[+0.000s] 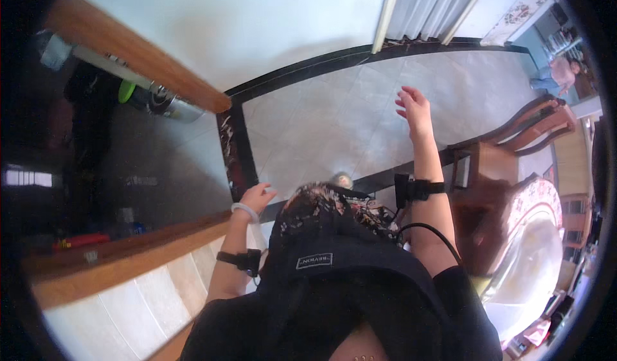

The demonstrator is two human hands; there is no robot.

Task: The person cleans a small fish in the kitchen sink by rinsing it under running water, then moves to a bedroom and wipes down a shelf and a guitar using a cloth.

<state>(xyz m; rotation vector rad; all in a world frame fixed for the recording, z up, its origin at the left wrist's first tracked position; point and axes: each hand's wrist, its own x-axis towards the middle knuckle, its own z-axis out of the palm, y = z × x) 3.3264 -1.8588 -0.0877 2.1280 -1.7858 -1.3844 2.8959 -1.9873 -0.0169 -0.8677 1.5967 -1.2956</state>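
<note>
My left hand (259, 197) hangs low beside the doorway sill, with a pale bangle (246, 212) around its wrist. Nothing shows in it and its fingers are apart. Farther forward, my right hand (413, 104) is held out over the grey tiled floor (328, 120), its fingers loosely curled and holding nothing. Black straps with small devices are fastened around both forearms. Between my arms are a black apron (337, 259) and dark flowered clothing (313, 202). One foot (342, 180) partly shows below the clothing.
A wooden door frame (193, 83) borders a dark room at left, where a metallic container (183, 110) stands. Wooden chairs (535, 124) and a table with a patterned cover (540, 197) are at right. Another person (559, 74) is at the far right. A white curtain (424, 4) hangs ahead.
</note>
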